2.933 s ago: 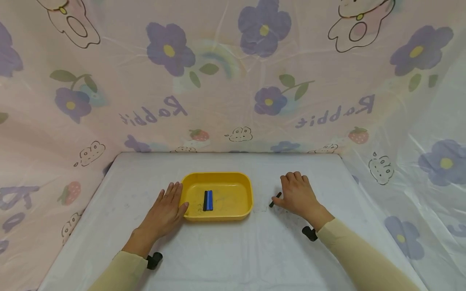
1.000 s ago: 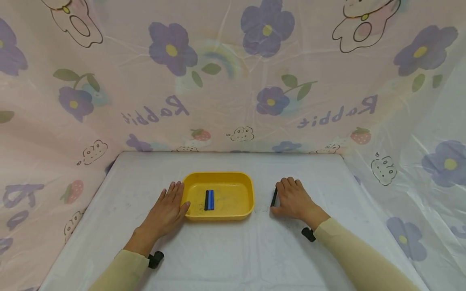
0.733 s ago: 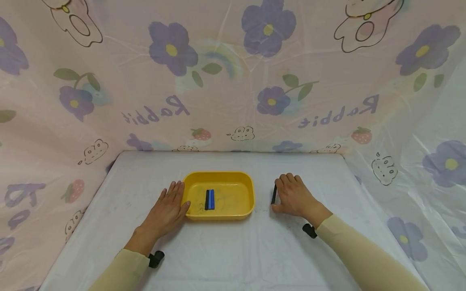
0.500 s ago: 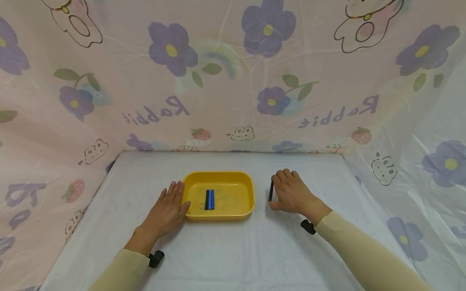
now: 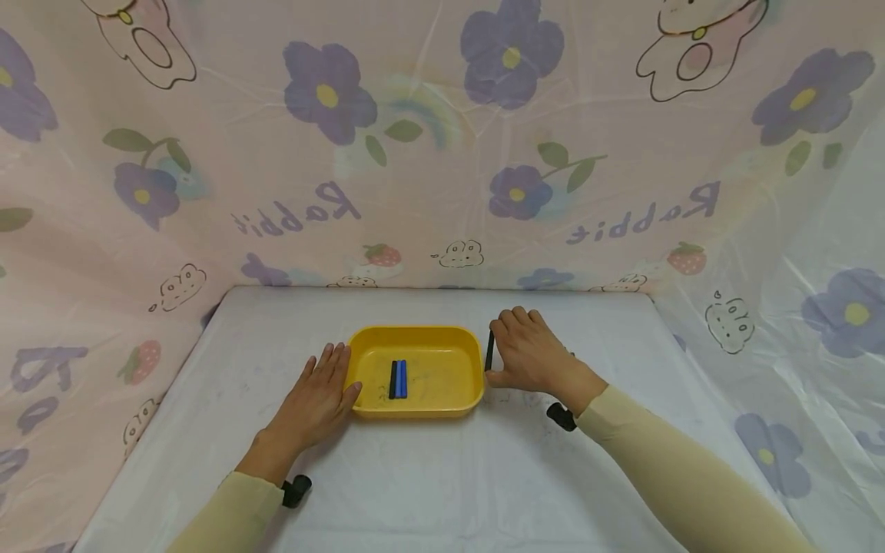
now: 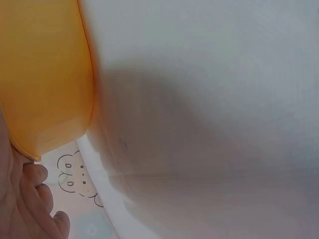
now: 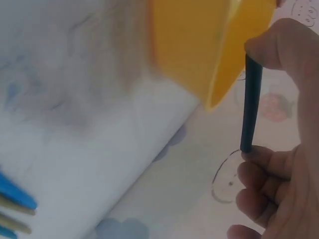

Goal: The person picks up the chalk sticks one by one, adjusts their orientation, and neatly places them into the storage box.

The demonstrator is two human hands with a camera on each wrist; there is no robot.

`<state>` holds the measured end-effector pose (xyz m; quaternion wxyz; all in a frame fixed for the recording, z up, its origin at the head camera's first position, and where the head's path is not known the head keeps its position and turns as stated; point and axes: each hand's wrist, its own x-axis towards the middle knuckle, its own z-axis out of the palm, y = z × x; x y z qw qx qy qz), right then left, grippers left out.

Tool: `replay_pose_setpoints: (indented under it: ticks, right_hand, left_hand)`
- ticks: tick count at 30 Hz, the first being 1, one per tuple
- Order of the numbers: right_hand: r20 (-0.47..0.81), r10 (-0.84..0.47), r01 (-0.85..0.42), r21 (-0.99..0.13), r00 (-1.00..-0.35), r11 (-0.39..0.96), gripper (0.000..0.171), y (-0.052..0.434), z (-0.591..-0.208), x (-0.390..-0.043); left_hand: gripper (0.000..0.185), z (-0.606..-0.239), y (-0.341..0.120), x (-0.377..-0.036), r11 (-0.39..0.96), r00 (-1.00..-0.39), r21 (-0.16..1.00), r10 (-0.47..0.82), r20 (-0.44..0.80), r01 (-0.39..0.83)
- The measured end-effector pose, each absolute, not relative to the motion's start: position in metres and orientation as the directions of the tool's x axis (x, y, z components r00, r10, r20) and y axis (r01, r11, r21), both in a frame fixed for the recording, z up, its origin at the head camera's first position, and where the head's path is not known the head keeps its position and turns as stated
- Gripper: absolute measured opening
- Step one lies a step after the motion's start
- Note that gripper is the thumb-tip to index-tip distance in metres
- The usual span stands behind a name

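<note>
A yellow tray (image 5: 442, 409) stands on the white-covered table. In it a dark stick (image 5: 393, 380) lies side by side with blue sticks (image 5: 402, 379). My left hand (image 5: 311, 403) rests against the tray's left rim with its fingers straight; in the left wrist view its fingertips touch the tray's edge. Just off the tray's right side, my right hand (image 5: 532, 352) pinches another dark stick (image 7: 252, 102) by its two ends, thumb at one end and a finger at the other. This stick is raised above the table, roughly level with the tray's right rim.
In the right wrist view, blue sticks (image 7: 15, 191) and tan sticks (image 7: 15, 205) lie on the table at lower left; the right arm mostly hides that spot in the head view. Smudges mark the white cloth. A patterned curtain (image 5: 429, 192) encloses the table's back and sides.
My right hand went from reaching at the dark stick on the table to pinching it end to end, then lifted it and moved left toward the tray. My left hand stayed put.
</note>
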<state>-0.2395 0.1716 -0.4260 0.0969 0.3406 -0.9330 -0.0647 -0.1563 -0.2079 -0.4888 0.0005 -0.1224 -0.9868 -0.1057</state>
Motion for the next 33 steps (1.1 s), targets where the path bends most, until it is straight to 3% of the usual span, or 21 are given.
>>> replay_pose_setpoints:
  ticks: [16, 33]
  right_hand:
    - [0.049, -0.707, -0.691, 0.171, -0.706, 0.702, 0.065, 0.099, -0.432, -0.242]
    - [-0.043, -0.718, -0.712, 0.179, -0.695, 0.679, 0.066, 0.062, -0.457, -0.242]
  left_hand:
    - [0.075, -0.490, -0.207, -0.156, 0.948, -0.972, 0.217, 0.232, 0.023, 0.232]
    - [0.075, -0.491, -0.208, -0.156, 0.945, -0.971, 0.224, 0.239, 0.026, 0.238]
